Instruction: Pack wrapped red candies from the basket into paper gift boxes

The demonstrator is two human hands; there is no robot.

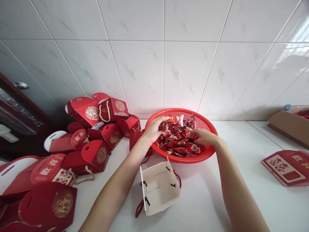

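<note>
A red plastic colander basket (210, 127) holds a heap of red-wrapped candies (177, 141). Over its left side, my left hand (154, 129) is closed around a few wrapped candies, with fingers curled toward the right. My right hand (205, 137) reaches in from the right side, its fingers bent down into the heap; the fingertips and whatever they grip are hidden among the wrappers. Below the basket stands an open gift box (159, 183), its white inside facing up with nothing in it. Red cord handles and black cord ends show at its sides.
Many red gift boxes (96, 156) with gold emblems crowd the left of the white counter. A flattened red box (285, 167) lies at the right, below a cardboard carton (287, 125). A tiled wall (137, 74) rises behind the basket.
</note>
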